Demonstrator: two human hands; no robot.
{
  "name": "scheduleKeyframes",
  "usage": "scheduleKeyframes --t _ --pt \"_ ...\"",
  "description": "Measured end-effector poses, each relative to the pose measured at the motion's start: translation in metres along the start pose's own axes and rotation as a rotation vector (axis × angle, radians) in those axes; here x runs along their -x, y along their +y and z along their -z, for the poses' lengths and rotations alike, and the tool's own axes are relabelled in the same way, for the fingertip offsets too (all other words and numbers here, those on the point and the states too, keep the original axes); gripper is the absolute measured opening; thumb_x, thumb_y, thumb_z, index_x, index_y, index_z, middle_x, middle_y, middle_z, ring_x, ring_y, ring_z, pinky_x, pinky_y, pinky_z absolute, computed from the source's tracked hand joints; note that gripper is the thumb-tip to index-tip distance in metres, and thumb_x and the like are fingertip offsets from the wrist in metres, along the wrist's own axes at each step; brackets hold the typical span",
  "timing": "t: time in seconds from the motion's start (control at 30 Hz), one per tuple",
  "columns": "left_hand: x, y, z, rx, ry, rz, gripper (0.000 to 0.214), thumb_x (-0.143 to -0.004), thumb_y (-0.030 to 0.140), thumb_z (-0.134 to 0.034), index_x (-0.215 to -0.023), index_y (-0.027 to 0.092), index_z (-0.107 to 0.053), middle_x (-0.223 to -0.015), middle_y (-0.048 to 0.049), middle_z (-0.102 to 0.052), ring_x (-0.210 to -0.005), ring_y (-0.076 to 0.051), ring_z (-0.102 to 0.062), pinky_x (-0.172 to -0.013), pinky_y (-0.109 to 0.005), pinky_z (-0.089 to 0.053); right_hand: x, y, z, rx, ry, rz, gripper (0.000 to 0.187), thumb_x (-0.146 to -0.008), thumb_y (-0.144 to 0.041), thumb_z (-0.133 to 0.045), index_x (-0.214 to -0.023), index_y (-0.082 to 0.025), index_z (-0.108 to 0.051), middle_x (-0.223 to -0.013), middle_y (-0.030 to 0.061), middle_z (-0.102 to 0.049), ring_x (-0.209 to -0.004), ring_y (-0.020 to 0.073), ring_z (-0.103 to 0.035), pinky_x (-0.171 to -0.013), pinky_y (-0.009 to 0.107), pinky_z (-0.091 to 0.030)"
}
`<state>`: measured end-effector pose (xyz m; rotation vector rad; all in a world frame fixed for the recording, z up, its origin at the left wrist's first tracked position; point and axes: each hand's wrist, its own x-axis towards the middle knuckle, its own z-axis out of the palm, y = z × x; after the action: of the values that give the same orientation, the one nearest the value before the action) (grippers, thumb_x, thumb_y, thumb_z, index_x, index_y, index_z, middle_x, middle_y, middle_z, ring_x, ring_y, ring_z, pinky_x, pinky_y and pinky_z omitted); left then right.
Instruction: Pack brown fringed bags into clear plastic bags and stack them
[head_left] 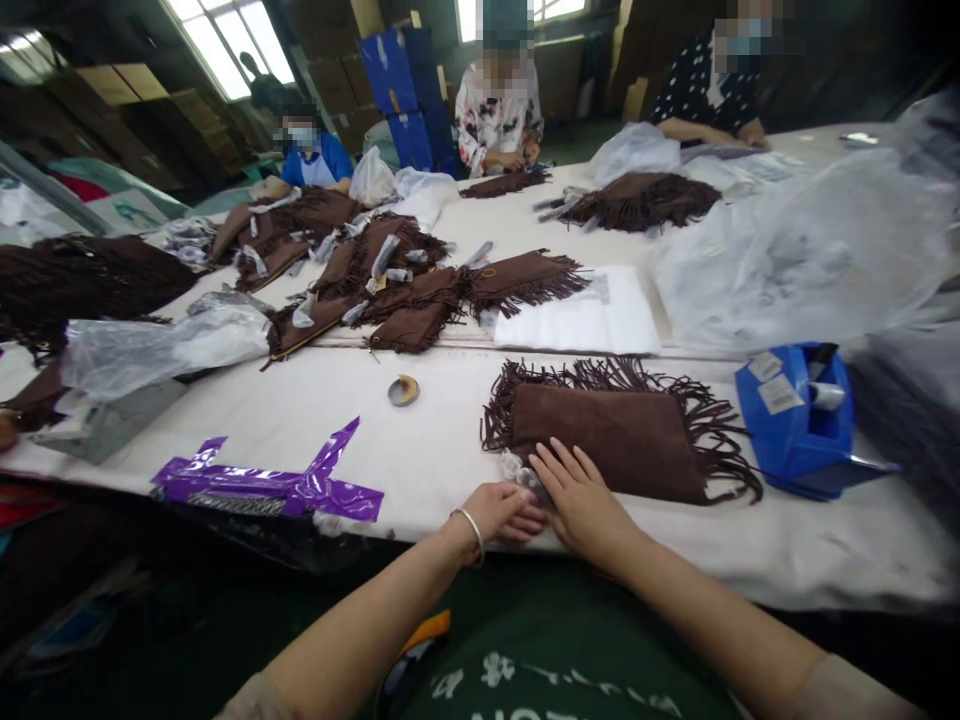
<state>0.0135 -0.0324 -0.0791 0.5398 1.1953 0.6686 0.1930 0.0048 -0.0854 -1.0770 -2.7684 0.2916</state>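
Observation:
A brown fringed pouch point(600, 435) lies flat on the table in front of me, its fringe spread along the far and right sides. My right hand point(589, 495) rests flat on its near left corner, fingers stretched out. Beside that corner is a small piece wrapped in clear plastic point(517, 467), partly hidden by my hands. My left hand point(504, 512), with a bangle at the wrist, has its fingers curled round the near end of this wrapped piece, close to my right fingers.
Right of the pouch stands a blue tape dispenser point(787, 430). A small round tin point(403, 390) and purple tape point(277, 485) are on the left. Farther back lie piled brown fringed pouches point(405, 290), white sheets point(585, 325) and a clear plastic heap point(802, 260). Several people work across the table.

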Motion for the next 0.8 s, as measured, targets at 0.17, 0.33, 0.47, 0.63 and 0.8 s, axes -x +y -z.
scheduleKeyframes --t 0.17,0.33,0.47,0.63,0.8 --pt "0.020 -0.002 0.027 0.198 0.039 0.020 0.058 -0.074 0.052 -0.065 -0.112 0.009 -0.055 -0.114 -0.0205 -0.062 -0.101 -0.027 -0.063 -0.089 -0.040 -0.049 -0.001 0.005 -0.019 0.055 0.055 -0.022 0.064 -0.078 -0.006 -0.044 -0.140 -0.016 -0.030 -0.146 0.0096 -0.033 -0.128 0.0271 -0.034 -0.102 0.044 -0.034" --pt "0.008 0.000 0.023 0.445 -0.037 -0.026 0.060 -0.082 0.054 -0.054 -0.118 0.007 -0.052 -0.123 -0.0217 -0.056 -0.110 -0.027 -0.058 -0.098 -0.043 -0.043 -0.023 0.025 0.003 -0.046 -0.038 0.029 0.056 -0.079 -0.002 -0.041 -0.134 -0.015 -0.040 -0.120 0.0120 -0.055 -0.102 0.0251 -0.050 -0.089 0.042 -0.045" --pt "-0.019 0.011 0.005 0.714 -0.157 -0.195 0.052 -0.086 0.053 -0.047 -0.118 0.012 -0.055 -0.119 -0.0138 -0.060 -0.110 -0.023 -0.057 -0.102 -0.040 -0.040 -0.028 0.023 0.027 -0.183 -0.097 0.054 0.067 -0.071 0.003 -0.043 -0.134 -0.019 -0.040 -0.115 0.0091 -0.055 -0.099 0.0230 -0.048 -0.092 0.041 -0.044" --pt "-0.046 0.030 -0.006 0.929 -0.260 -0.209 0.052 -0.087 0.051 -0.045 -0.117 0.011 -0.058 -0.112 -0.0125 -0.065 -0.113 -0.028 -0.055 -0.102 -0.043 -0.039 -0.016 0.011 0.030 -0.308 -0.188 0.033 0.082 -0.059 0.007 -0.041 -0.135 -0.022 -0.036 -0.118 0.0068 -0.053 -0.103 0.0223 -0.046 -0.094 0.040 -0.043" --pt "-0.056 0.035 0.006 1.021 -0.205 -0.287 0.051 -0.086 0.046 -0.048 -0.124 0.012 -0.054 -0.117 -0.0112 -0.063 -0.116 -0.028 -0.053 -0.105 -0.044 -0.035 -0.014 0.007 0.026 -0.399 -0.164 -0.024 0.078 -0.063 0.007 -0.038 -0.135 -0.024 -0.037 -0.119 0.0067 -0.052 -0.108 0.0203 -0.045 -0.097 0.038 -0.042"
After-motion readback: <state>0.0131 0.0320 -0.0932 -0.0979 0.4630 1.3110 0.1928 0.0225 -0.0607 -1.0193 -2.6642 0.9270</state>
